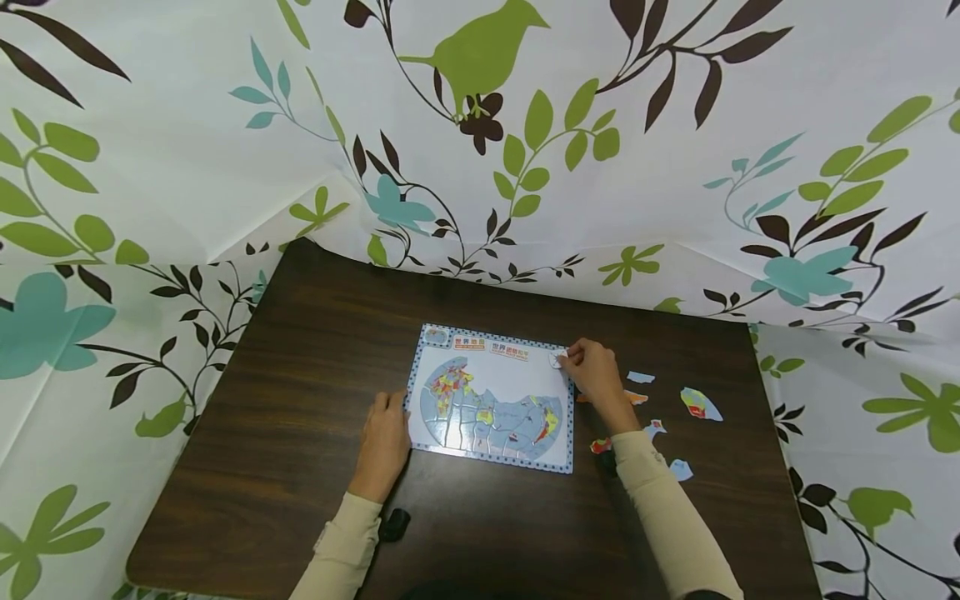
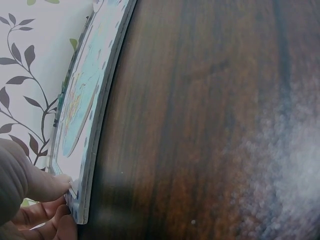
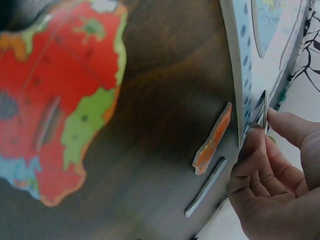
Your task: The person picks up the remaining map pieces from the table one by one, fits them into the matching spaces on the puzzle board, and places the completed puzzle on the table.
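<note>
A world-map puzzle board [image 1: 517, 358] with a blue dotted border lies on the table, its lower map part filled with light-blue pieces. My left hand [image 1: 385, 442] grips the board's left edge; in the left wrist view the thumb [image 2: 47, 185] lies on top of a corner, with the other fingers at the edge. At the upper right corner my right hand [image 1: 596, 375] pinches a small white disc-like puzzle piece [image 1: 557, 359] between thumb and fingers. From the right wrist view that thin piece [image 3: 266, 107] stands tilted over the border; its face is hidden there.
Right of the board lie several loose puzzle pieces: a blue one [image 1: 641, 377], a yellow-green one [image 1: 699, 404], a pale-blue one [image 1: 681, 470] and an orange one [image 3: 214, 142]. A large red-green piece [image 3: 65, 100] is near the right wrist camera. Patterned sheeting [image 1: 480, 208] surrounds the dark table [image 1: 285, 467].
</note>
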A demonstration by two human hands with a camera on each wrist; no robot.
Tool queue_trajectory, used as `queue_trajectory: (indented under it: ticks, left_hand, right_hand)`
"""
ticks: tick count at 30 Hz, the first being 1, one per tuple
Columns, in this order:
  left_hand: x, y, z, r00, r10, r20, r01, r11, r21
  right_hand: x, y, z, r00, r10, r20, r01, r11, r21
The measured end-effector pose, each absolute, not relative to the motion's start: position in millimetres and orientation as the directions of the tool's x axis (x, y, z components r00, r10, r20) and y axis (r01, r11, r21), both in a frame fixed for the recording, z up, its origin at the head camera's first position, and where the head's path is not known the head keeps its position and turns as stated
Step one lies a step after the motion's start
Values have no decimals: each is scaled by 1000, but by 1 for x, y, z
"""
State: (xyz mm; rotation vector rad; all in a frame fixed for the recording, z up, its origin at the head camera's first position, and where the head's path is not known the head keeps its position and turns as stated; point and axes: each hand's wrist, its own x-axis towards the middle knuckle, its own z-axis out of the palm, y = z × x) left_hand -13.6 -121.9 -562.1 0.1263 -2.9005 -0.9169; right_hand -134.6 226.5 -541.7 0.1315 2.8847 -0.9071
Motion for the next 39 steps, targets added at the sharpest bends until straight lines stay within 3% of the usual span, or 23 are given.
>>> queue_trajectory:
  ticks: [28,39]
  left_hand:
    - [-13,-122,-559,-993,-107,54,-57,818,572]
    - [-13,-123,-559,-993,-109,54,-58,814,579]
  right_hand:
    - [-131,225,-542,-995,27,-101,76,852,-518]
    - [-125,265,-533,-993,76,-96,113,871,-479]
